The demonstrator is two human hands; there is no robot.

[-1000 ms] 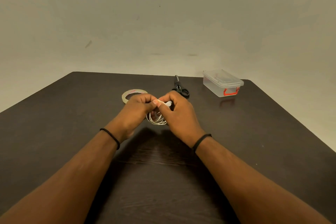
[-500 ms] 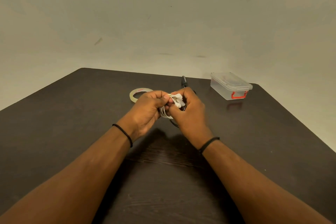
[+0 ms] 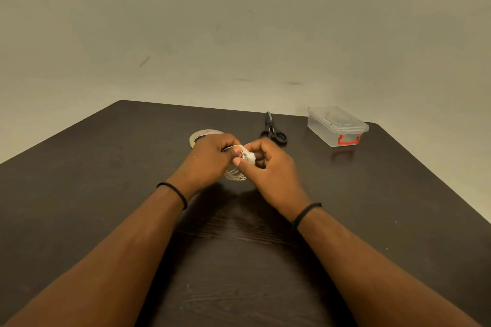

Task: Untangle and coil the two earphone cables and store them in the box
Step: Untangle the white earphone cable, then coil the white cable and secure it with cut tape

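A white earphone cable (image 3: 235, 175), wound into a small coil, hangs between my two hands above the middle of the dark table (image 3: 106, 194). My left hand (image 3: 210, 156) grips the coil's upper part with curled fingers. My right hand (image 3: 268, 164) pinches the white earbuds (image 3: 248, 156) at the top of the coil. The clear plastic box (image 3: 336, 126) with a red latch stands shut at the far right of the table. A second earphone cable is not visible.
Black scissors (image 3: 273, 129) lie at the back of the table, left of the box. A roll of clear tape (image 3: 203, 135) lies flat just behind my left hand. A pale wall rises behind the table.
Both hands have kept working the coil and shifted slightly. The scissors, partly hidden behind my right hand half a second ago, are now in full view.
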